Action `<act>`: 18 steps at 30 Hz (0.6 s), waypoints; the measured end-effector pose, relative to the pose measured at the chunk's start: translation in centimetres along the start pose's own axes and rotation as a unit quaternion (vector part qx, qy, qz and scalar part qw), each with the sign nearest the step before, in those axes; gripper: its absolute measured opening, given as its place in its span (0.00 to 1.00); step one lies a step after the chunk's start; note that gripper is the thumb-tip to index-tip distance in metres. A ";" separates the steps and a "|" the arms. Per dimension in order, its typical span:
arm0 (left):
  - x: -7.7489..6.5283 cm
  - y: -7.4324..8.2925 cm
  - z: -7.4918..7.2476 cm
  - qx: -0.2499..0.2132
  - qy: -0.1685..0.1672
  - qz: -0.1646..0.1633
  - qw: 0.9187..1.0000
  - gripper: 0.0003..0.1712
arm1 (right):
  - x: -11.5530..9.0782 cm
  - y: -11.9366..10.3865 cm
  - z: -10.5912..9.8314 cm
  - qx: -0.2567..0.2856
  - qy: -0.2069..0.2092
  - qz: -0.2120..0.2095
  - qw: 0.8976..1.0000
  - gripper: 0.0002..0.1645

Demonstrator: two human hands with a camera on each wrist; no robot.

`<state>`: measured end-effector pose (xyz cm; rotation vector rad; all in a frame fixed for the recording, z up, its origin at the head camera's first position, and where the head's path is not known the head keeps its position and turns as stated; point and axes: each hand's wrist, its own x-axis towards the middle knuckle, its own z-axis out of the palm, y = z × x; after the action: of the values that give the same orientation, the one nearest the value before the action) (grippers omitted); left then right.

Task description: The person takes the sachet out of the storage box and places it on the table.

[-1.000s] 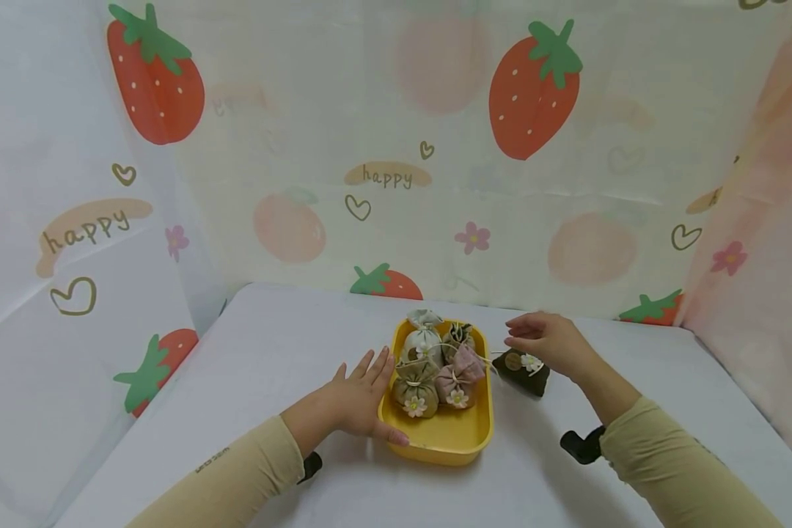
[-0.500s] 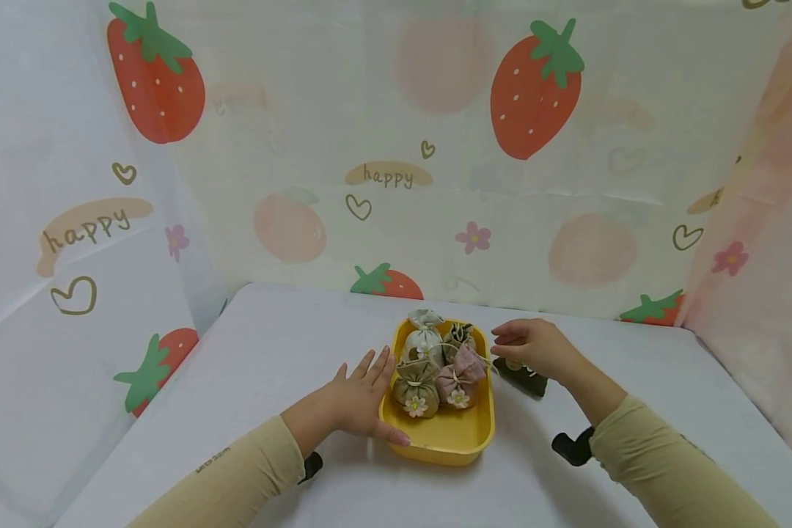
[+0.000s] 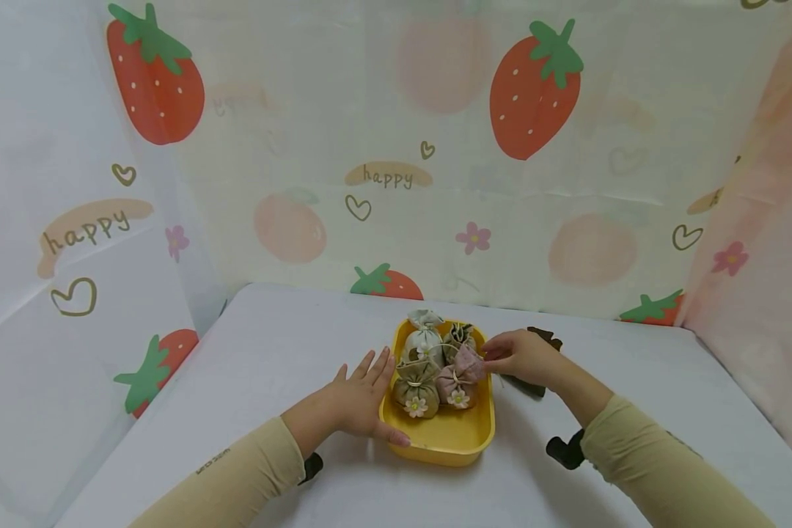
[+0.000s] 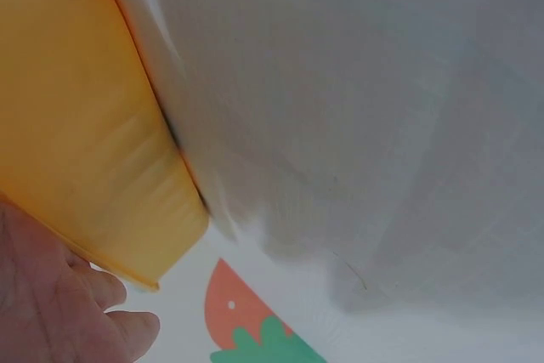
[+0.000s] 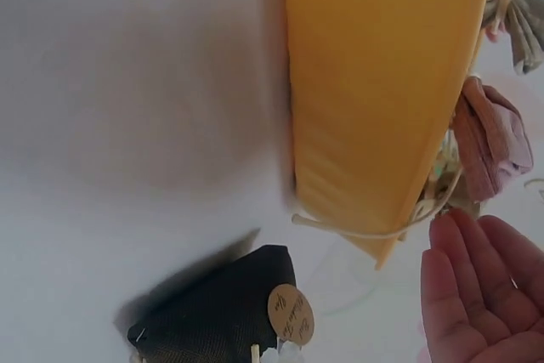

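My left hand (image 3: 353, 403): fingers spread against the yellow tray (image 3: 445, 441), unchanged. My right hand (image 3: 526, 358): fingers loosely extended, grasping nothing; now beside the tray's pink pouch (image 3: 457, 381), nearer than before; contact unclear. Dark pouch (image 5: 217, 308) beneath it on desk (image 3: 290, 341).

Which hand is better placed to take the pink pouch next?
Likely the right hand: it is at the right rim of the tray, close beside the pink pouch. The left hand is spread against the opposite side.
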<state>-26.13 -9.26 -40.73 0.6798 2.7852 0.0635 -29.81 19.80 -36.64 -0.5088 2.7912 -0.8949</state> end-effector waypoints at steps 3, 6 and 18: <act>0.0 0.0 0.0 -0.001 0.000 0.000 1.000 0.75 | 0.1 0.0 0.3 0.006 -0.010 -0.005 1.000 0.26; 0.0 0.0 0.0 -0.001 0.000 0.000 1.000 0.75 | 0.1 -0.1 0.5 0.007 -0.014 -0.008 1.000 0.27; -0.1 0.1 -0.1 0.000 0.001 0.001 1.000 0.75 | 0.0 -0.8 1.3 -0.001 -0.006 0.011 1.000 0.15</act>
<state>-26.04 -9.22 -40.59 0.6831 2.7871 0.0641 -29.25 18.48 -37.21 -0.4824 2.7817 -0.8810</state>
